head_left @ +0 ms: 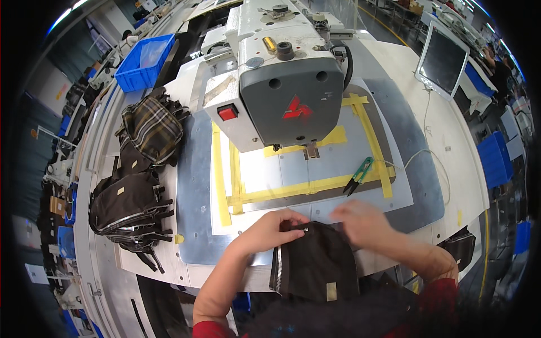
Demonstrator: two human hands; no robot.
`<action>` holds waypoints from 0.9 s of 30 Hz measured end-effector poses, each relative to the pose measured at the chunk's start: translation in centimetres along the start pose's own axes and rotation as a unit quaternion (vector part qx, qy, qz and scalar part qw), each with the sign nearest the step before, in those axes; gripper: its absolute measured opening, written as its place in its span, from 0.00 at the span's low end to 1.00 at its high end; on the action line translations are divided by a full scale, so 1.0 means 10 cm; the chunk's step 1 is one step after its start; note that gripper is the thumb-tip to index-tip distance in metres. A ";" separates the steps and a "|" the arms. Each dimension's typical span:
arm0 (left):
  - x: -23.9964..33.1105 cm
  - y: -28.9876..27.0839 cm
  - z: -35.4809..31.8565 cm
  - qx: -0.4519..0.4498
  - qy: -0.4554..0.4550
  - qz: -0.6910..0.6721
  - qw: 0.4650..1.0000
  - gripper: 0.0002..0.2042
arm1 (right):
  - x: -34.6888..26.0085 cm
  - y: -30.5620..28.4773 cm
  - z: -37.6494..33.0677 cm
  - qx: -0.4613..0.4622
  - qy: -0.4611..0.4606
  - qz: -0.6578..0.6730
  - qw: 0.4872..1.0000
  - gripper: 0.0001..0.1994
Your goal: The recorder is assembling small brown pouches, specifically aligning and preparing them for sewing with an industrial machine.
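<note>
A black fabric pouch [321, 265] with a silver zipper along its left edge lies at the table's near edge. My left hand [276, 225] pinches its top edge near the metal zipper pull. Blurred by motion, my right hand [363, 219] rests on the pouch's upper right corner. Just beyond both hands lies a clear template plate [293, 174] framed with yellow tape, under the head of a large grey and white sewing machine [282, 84]. Green thread snips [359, 176] lie on the plate to the right.
A stack of black pouches [129, 211] and plaid ones [152, 132] sits at the left of the table. A blue bin [143, 62] stands at the back left, a small monitor [442, 59] at the back right. More black fabric [459, 248] hangs at the right edge.
</note>
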State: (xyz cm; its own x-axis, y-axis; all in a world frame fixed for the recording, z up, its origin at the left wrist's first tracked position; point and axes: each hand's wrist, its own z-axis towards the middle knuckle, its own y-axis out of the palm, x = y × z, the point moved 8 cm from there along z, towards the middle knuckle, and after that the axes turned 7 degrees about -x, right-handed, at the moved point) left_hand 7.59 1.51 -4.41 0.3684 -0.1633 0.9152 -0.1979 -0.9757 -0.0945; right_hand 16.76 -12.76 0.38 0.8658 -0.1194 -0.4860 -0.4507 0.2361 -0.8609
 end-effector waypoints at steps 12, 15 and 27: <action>-0.06 -0.04 -0.01 -0.011 0.076 -0.148 0.986 0.14 | 0.45 -0.50 0.32 0.054 0.007 -0.165 0.985 0.10; -0.08 -0.05 -0.02 -0.009 0.074 -0.154 0.985 0.14 | 0.02 -0.43 0.52 0.021 -0.082 -0.216 0.973 0.10; -0.06 -0.06 -0.02 -0.009 0.095 -0.182 0.979 0.13 | -0.01 0.06 0.68 -0.056 -0.146 -0.215 0.964 0.11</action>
State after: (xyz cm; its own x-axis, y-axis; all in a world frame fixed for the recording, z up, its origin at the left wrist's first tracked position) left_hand 7.29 2.25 -4.78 0.2430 0.2253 0.9435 -0.1013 -0.9615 0.2557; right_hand 17.93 -6.06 0.96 0.9948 0.0973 -0.0313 -0.0429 0.1187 -0.9920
